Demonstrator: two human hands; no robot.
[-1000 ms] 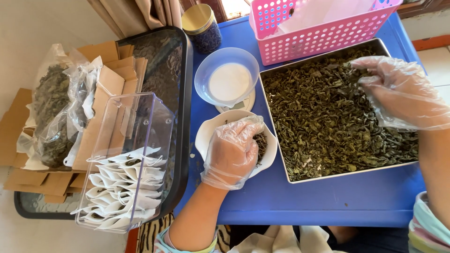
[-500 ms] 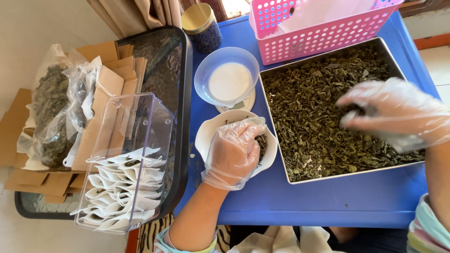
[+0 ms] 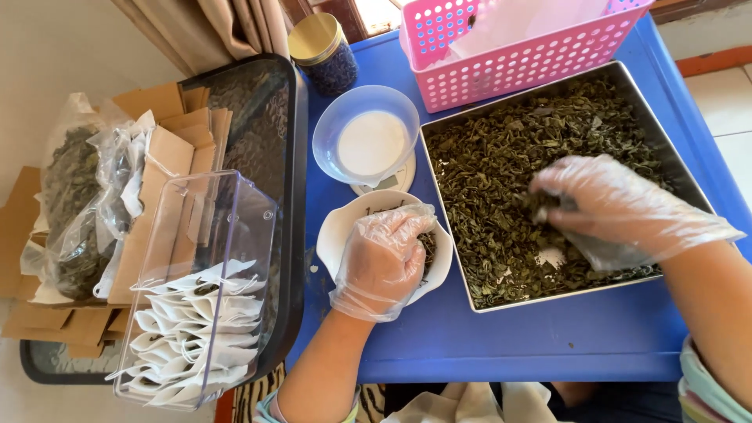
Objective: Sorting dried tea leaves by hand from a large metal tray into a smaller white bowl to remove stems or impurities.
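Observation:
A steel tray [image 3: 467,293] full of dried green leaves [image 3: 489,168] lies on the blue table. My right hand [image 3: 607,207], in a clear plastic glove, is down in the leaves near the tray's middle, fingers pinched on a clump of them. My left hand [image 3: 382,262], also gloved, rests over a white petal-shaped bowl [image 3: 333,231] that holds some dried leaves, fingers curled into the bowl. A clear bowl [image 3: 364,133] sits on a small scale just behind the white bowl.
A pink perforated basket [image 3: 501,66] stands behind the tray. A gold-lidded jar [image 3: 321,51] is at the back. Left of the table, a black glass tray [image 3: 270,117] carries a clear box of filled white sachets [image 3: 200,321], cardboard pieces and bags of leaves [image 3: 78,196].
My right hand has travelled from the tray's far right corner down and left to the middle of the leaves. My left hand has stayed on the white bowl. The view shifted slightly.

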